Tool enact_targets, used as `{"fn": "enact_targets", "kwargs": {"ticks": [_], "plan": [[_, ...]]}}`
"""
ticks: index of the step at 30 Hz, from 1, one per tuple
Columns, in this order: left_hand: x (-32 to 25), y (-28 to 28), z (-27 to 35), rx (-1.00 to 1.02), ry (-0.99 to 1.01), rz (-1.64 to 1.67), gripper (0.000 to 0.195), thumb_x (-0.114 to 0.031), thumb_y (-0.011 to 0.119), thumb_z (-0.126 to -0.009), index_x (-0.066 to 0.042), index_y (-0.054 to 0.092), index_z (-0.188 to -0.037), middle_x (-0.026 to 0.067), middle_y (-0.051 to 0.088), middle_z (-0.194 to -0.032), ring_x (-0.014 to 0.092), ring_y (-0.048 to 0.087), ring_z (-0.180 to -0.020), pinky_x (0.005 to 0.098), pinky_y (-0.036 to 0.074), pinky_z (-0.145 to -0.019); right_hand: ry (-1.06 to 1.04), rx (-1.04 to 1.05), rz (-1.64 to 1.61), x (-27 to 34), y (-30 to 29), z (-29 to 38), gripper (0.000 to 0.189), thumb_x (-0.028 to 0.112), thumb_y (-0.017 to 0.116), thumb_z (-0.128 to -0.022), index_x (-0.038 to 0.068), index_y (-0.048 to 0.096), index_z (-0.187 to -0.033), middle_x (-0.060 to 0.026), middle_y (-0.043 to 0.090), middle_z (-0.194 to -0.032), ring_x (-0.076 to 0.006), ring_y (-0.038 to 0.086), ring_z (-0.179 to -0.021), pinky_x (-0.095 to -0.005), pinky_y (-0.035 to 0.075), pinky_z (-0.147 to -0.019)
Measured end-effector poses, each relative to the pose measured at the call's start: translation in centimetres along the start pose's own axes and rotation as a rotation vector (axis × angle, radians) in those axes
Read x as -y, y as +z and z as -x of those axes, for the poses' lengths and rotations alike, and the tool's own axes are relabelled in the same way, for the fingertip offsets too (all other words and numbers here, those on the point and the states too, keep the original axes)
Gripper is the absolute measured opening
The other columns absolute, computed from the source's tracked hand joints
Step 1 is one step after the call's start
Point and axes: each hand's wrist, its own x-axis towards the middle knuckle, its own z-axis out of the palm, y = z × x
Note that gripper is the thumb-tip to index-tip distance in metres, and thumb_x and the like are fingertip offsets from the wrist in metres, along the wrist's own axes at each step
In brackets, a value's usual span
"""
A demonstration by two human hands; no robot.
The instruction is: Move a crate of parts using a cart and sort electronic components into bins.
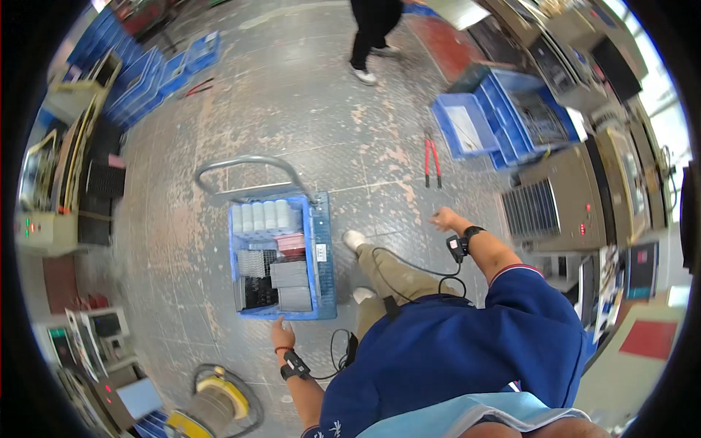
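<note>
My left hand (pixel 282 334) is at the near end wall of a blue plastic crate (pixel 274 316), its fingertips at or close to the rim; whether they touch it I cannot tell. The crate stands on a blue platform trolley (pixel 325 274) with a bent metal handle (pixel 249 160). Inside lie white cylindrical rolls (pixel 262 216), pink flat pieces (pixel 289 244), grey stacked blocks (pixel 289 275) and black gridded pieces (pixel 259 292). Off to the other side, my right hand (pixel 446 219) is held out over the floor, fingers partly curled, with nothing visible in it.
Red-handled bolt cutters (pixel 432 163) lie on the floor near blue crates (pixel 465 126). Another person in black trousers (pixel 364 38) stands farther ahead. More blue crates (pixel 137 87) are stacked at upper left. A yellow and grey vacuum cleaner (pixel 211 408) stands at lower left. Machines line both sides.
</note>
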Motion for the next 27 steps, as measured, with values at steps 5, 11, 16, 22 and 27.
{"fn": "enact_targets", "kwargs": {"ticks": [5,11,16,22,27], "plan": [[-5.6,-4.7,-5.8,-0.093,0.258,0.185,0.029,-0.005,0.057,-0.073,0.001,0.055,-0.101,0.0174,0.057,-0.096,0.028,0.056,-0.089,0.0338,0.045,-0.077,0.210,-0.167,-0.277,-12.5,-2.7,11.4,0.022,0.021,0.056,-0.074,0.000,0.063,-0.075,-0.0123,0.058,-0.061,-0.0209,0.060,-0.057,-0.0331,0.050,-0.049],[-15.2,-7.4,-17.4,-0.046,0.246,0.223,0.035,-0.008,0.054,-0.077,0.003,0.049,-0.109,0.0173,0.055,-0.104,0.024,0.055,-0.096,0.0327,0.045,-0.078,0.343,-0.346,-0.296,-28.3,-1.4,17.2,0.024,0.027,0.056,-0.069,0.004,0.060,-0.064,-0.0128,0.060,-0.063,-0.0261,0.057,-0.052,-0.0384,0.045,-0.046],[-23.8,-5.8,-27.2,-0.162,0.015,0.824,0.043,-0.017,0.055,-0.080,0.003,0.042,-0.115,0.0132,0.057,-0.094,0.023,0.055,-0.086,0.0329,0.046,-0.072,-0.010,-0.105,0.692,-37.1,-0.1,17.7,0.026,0.030,0.058,-0.069,0.007,0.063,-0.078,-0.0111,0.062,-0.074,-0.0280,0.061,-0.070,-0.0386,0.047,-0.061],[-29.7,-6.4,-35.3,-0.142,-0.386,0.956,0.038,-0.024,0.056,-0.081,0.005,0.046,-0.104,0.0138,0.055,-0.087,0.023,0.055,-0.075,0.0345,0.049,-0.060,0.398,-0.190,0.028,-36.5,-5.3,12.1,0.025,0.028,0.050,-0.076,0.008,0.065,-0.081,-0.0117,0.063,-0.084,-0.0251,0.060,-0.081,-0.0359,0.046,-0.070],[-31.5,-6.8,-36.8,-0.136,-0.427,1.005,0.027,-0.016,0.052,-0.083,0.008,0.051,-0.094,0.0160,0.056,-0.082,0.025,0.057,-0.070,0.0364,0.052,-0.055,-0.216,-0.314,0.826,-29.6,-15.2,3.5,0.017,0.021,0.053,-0.069,0.006,0.061,-0.072,-0.0158,0.060,-0.069,-0.0327,0.057,-0.057,-0.0413,0.046,-0.053]]}}
